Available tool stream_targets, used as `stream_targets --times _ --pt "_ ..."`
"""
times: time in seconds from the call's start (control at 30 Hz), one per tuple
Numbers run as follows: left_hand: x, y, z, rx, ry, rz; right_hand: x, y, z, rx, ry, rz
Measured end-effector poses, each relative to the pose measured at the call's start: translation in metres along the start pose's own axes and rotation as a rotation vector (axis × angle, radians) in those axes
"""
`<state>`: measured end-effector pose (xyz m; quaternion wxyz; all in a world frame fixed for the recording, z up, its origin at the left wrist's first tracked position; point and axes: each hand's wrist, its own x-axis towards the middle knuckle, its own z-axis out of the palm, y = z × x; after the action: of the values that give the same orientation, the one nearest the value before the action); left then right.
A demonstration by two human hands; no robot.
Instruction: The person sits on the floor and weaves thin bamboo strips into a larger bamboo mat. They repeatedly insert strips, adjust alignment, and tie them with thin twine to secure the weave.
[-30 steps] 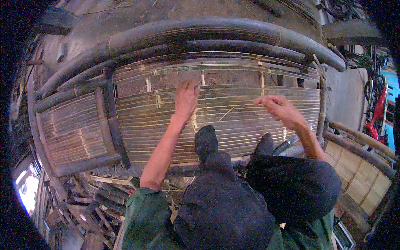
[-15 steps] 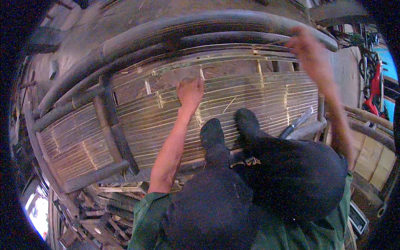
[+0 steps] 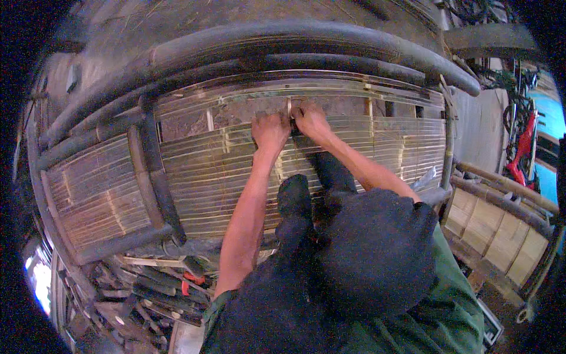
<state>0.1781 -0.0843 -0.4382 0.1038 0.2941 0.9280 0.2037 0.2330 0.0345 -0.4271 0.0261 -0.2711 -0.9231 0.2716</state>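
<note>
Beneath me lies a bamboo frame with a bed of narrow bamboo slats point(image 3: 206, 183). A long gap runs along its far side, crossed by a few pale strips. My left hand point(image 3: 271, 131) is curled over the slats' edge at this gap, its fingertips hidden beneath. Right beside it, my right hand point(image 3: 311, 122) bends its fingers in a closed pinch by a pale cross strip point(image 3: 289, 106). Whatever is between those fingers is too small to make out. The two hands almost touch. My dark-covered feet point(image 3: 293, 192) rest on the slats behind them.
Thick bamboo poles point(image 3: 306, 36) bound the far side. A tool with a pale blade point(image 3: 425, 178) lies to the right of my knee. Another slatted bamboo piece point(image 3: 495, 227) stands at right. Cut bamboo pieces point(image 3: 156, 283) and a red-handled tool point(image 3: 191, 282) lie at lower left.
My right hand has come down from the far right, where it was raised and blurred, to beside my left hand. My right foot and knee have shifted leftward. The left hand stays on the slats.
</note>
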Motion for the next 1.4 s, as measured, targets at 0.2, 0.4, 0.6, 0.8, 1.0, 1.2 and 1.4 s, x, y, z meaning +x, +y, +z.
stream_targets --times 0.2,0.4,0.6,0.8,1.0,1.2,1.4 --pt "0.018 -0.015 0.029 -0.035 -0.154 -0.074 0.014 -0.007 -0.002 0.568 -0.710 0.474" --pt "0.012 -0.010 0.020 -0.261 0.019 -0.117 0.010 0.001 -0.009 0.892 -0.799 0.622" --pt "-0.004 0.013 -0.047 -1.205 -0.133 -0.460 -0.021 -0.003 -0.039 0.591 -0.432 0.074" --pt "-0.014 0.016 -0.057 -1.486 -0.232 -0.399 -0.026 0.007 -0.047 0.310 -0.278 -0.059" --pt "-0.027 0.025 -0.085 -0.691 0.101 -0.264 -0.047 -0.028 -0.154 0.293 0.016 -0.427" --pt "-0.040 0.069 -0.109 -0.589 0.023 0.392 -0.027 -0.106 -0.293 1.117 -0.620 0.219" --pt "-0.056 0.045 -0.106 -0.488 -0.305 0.363 0.000 -0.060 -0.411 -0.089 0.168 -0.140"
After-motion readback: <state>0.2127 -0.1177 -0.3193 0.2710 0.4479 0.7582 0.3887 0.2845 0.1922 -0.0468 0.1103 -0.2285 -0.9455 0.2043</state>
